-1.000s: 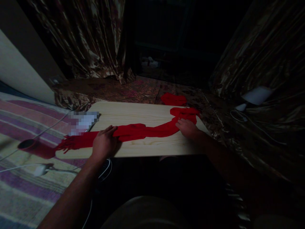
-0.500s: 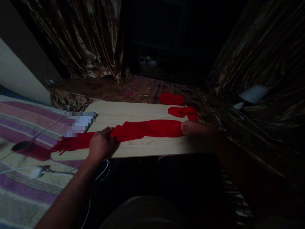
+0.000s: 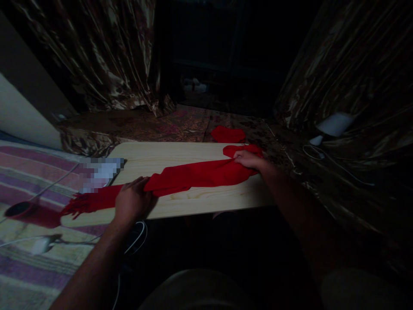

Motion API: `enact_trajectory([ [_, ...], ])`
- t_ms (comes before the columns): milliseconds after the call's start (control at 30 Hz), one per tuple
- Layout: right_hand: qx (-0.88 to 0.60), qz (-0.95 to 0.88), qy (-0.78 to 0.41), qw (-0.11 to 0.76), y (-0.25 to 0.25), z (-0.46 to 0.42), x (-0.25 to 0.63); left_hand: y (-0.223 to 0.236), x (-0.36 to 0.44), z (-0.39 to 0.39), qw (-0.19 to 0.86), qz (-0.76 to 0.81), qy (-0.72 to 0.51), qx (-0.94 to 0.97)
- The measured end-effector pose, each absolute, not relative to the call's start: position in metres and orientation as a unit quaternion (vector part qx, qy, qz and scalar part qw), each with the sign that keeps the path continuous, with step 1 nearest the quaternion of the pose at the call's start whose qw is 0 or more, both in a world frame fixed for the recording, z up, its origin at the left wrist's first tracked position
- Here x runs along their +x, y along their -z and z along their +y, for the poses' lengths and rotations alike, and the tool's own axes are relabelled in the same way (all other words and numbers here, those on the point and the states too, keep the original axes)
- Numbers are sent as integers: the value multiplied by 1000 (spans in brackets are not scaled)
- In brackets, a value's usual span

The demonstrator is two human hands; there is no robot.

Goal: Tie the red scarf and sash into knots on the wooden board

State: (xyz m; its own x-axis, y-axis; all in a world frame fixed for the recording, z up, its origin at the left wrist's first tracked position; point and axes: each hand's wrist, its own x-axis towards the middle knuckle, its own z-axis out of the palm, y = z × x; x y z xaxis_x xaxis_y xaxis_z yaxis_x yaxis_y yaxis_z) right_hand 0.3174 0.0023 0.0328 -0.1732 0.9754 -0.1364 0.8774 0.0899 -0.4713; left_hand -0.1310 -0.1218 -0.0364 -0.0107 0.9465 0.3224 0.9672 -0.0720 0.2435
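Note:
A long red scarf (image 3: pixel 193 176) with a fringed left end lies stretched across a pale wooden board (image 3: pixel 167 153). My left hand (image 3: pixel 130 201) is closed on the scarf near the board's left front, pinning it down. My right hand (image 3: pixel 250 160) grips the scarf's bunched right end near the board's far right corner. The scarf is flatter and wider between my hands. Part of the red cloth (image 3: pixel 227 134) lies beyond the board on the floor.
A blurred-out flat object (image 3: pixel 100 172) sits at the board's left corner. A red cup (image 3: pixel 26 213) lies on the striped rug, with white cables (image 3: pixel 48 243) nearby. Shiny patterned curtains hang behind and to the right. A white object (image 3: pixel 334 124) and cord rest at right.
My right hand slid along the scarf to the right and farther back, smoothing it wider, and now holds the bunched end. My left hand stayed put on the scarf.

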Motion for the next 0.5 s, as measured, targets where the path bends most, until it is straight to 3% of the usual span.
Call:
enact_trajectory([
  [167, -622, -676, -268, 289, -51, 11, 329, 34, -129, -123, 31, -684, 192, -703],
  [300, -601, -663, -186, 406, -75, 13, 329, 29, -126, -126, 30, -687, 192, -700],
  [333, -592, -681, -166, 397, -82, 12, 329, 28, -125, -126, 30, -687, 192, -700],
  [400, -578, -740, -175, 296, -96, 9, 331, 28, -125, -126, 30, -687, 191, -700],
  [500, -555, -785, -275, 17, -109, 3, 336, 31, -128, -124, 36, -690, 180, -701],
])
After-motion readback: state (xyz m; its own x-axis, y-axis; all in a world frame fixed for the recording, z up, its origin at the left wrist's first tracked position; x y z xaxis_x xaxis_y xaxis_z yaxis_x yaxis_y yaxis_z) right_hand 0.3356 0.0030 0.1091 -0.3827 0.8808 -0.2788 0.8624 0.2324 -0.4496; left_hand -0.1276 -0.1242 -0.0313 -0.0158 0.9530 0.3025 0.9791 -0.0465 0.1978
